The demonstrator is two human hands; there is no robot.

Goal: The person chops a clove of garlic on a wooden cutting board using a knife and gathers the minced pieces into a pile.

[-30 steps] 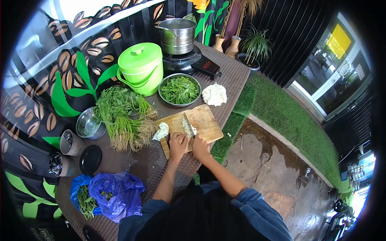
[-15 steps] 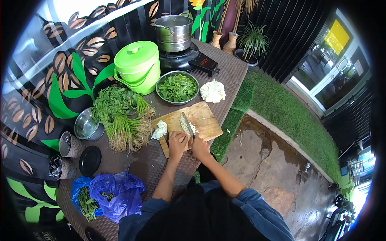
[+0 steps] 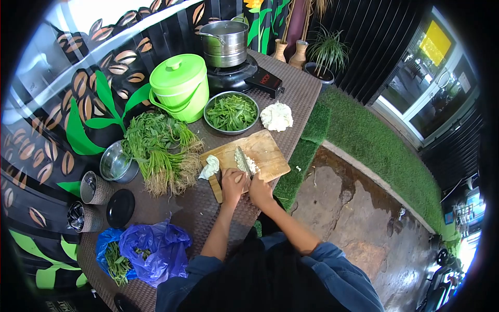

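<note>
My right hand (image 3: 261, 192) is closed round the handle of a kitchen knife (image 3: 243, 158), whose blade points away from me over the wooden cutting board (image 3: 270, 151). Finely chopped white bits (image 3: 252, 165) lie against the blade. On the board's near left part, my left hand (image 3: 232, 184) is curled beside the knife; a small pale thing shows at its fingers, too hidden to name. A crumpled white cloth or bag (image 3: 210, 167) sits at the board's left edge, close to the left hand.
Beyond the board stand a bowl of cut greens (image 3: 231, 113), a crumpled white bundle (image 3: 276, 116), a green lidded bucket (image 3: 179, 88) and a pot (image 3: 224, 44) on a portable stove (image 3: 228, 78). Leftward are rooted greens (image 3: 161, 151), a metal bowl (image 3: 117, 164) and blue plastic bags (image 3: 156, 252).
The whole view has shifted slightly. Both hands stay at the board, with the knife among the chopped bits and the left fingers still curled beside it.
</note>
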